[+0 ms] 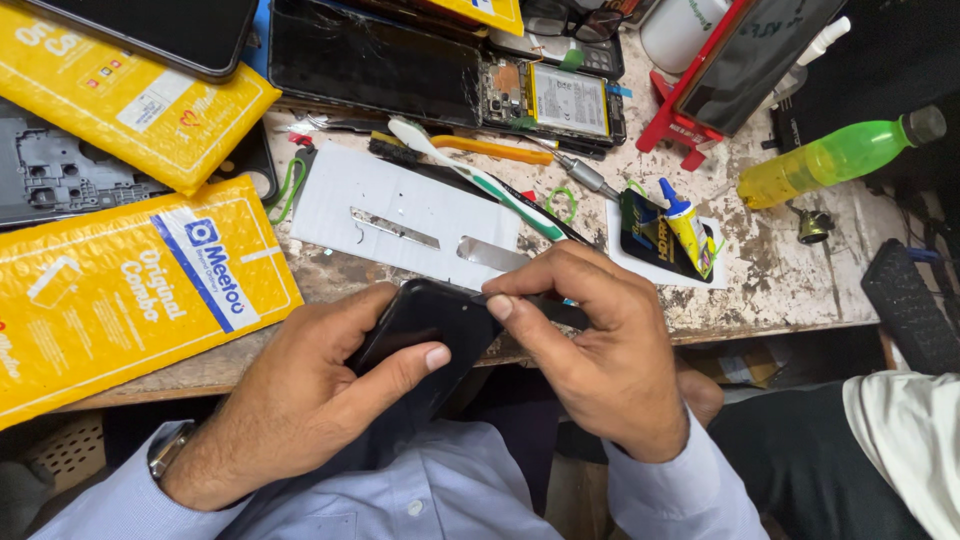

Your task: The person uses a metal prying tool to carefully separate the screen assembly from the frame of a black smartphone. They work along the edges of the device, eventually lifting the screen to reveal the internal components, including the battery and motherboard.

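The black phone [425,325] sits just off the near edge of the desk [770,280], over the person's lap, below the white perforated sheet [400,205]. The left hand [300,400] wraps it from beneath, thumb pressed on its dark face, fingers closed around its body. The right hand [600,345] pinches at the phone's upper right edge, fingertips narrowed together on what looks like a thin dark strip or tool; which of the two I cannot tell. Working that edge well probably calls for a steady left grip and a small, shallow pinch at the seam, kept level so the glass does not flex. Beyond the white sheet lie a toothbrush [470,175] and an opened phone [550,100]; to its right a small glue tube [687,225]; to its left yellow padded envelopes [120,285].
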